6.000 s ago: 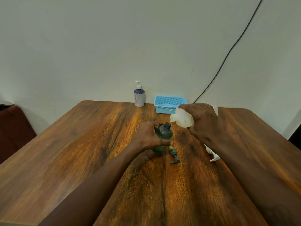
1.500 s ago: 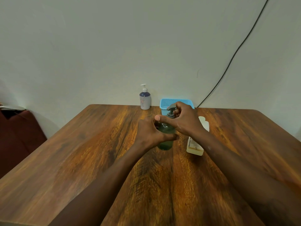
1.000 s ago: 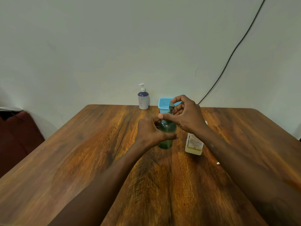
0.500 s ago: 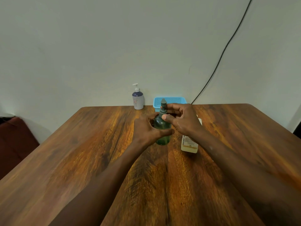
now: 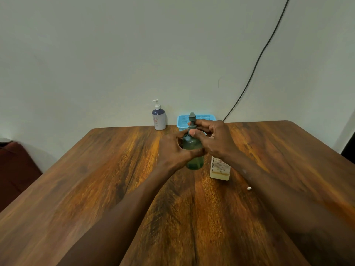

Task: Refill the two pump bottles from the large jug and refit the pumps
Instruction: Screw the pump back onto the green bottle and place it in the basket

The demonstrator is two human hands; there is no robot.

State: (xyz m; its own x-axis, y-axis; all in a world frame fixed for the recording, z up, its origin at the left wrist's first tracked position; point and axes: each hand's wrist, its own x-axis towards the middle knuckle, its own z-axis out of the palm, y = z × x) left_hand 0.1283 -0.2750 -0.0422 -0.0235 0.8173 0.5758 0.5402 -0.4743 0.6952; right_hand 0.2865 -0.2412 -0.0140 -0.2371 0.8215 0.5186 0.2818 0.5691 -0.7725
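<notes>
Between the fingers of both hands, on the brown wooden table [image 5: 96, 189], the translucent green round pump bottle [image 5: 193, 160] stands upright with its dark grey pump [image 5: 192, 117] rising above the fingertips. The left hand [image 5: 172, 149] wraps curled fingers round the bottle's body and steadies it. The right hand [image 5: 213, 140] pinches the pump's collar at the neck between thumb and fingers, wrist raised, probably screwing it home. The whitish labelled plastic jug [image 5: 220, 170] stands just beside the right wrist, set down, so pouring into this bottle looks finished. Beyond the fingers, by the wall, the white-and-blue pump bottle [image 5: 158, 118] wears its pump. Whether it has been refilled cannot be told.
</notes>
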